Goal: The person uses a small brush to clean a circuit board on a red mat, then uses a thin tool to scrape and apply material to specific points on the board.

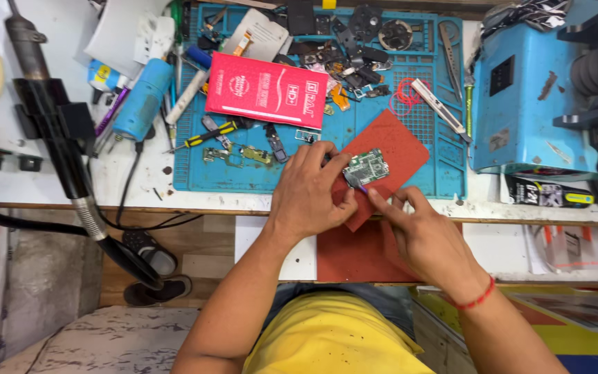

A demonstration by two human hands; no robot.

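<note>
Left hand [311,190] rests palm-down at the front edge of the blue work mat [243,176], fingers curled together, fingertips pressing the left edge of a small green circuit board [366,167]. Right hand [420,239] comes in from the lower right; thumb and forefinger are closed together on a thin tool whose tip touches the near edge of the circuit board. The tool itself is too small to identify.

Circuit board position: flat on a red pad [399,149], tilted relative to the bench edge. The red pad lies partly on the blue work mat and overhangs the front edge of the white bench [140,187].

Surrounding items:
- Red flat box [266,90], behind the left hand on the mat.
- Screwdriver with yellow-and-black handle [209,135], left of the hand, near the mat's left side.
- Loose small dark parts, scattered across the rear of the mat.
- Red rubber bands [403,97] and a utility knife [437,104], behind the red pad.
- Blue machine [520,104], right of the mat.
- Black hot-air handle with hose [57,131], far left.

A red thread band [479,299] circles the right wrist.
</note>
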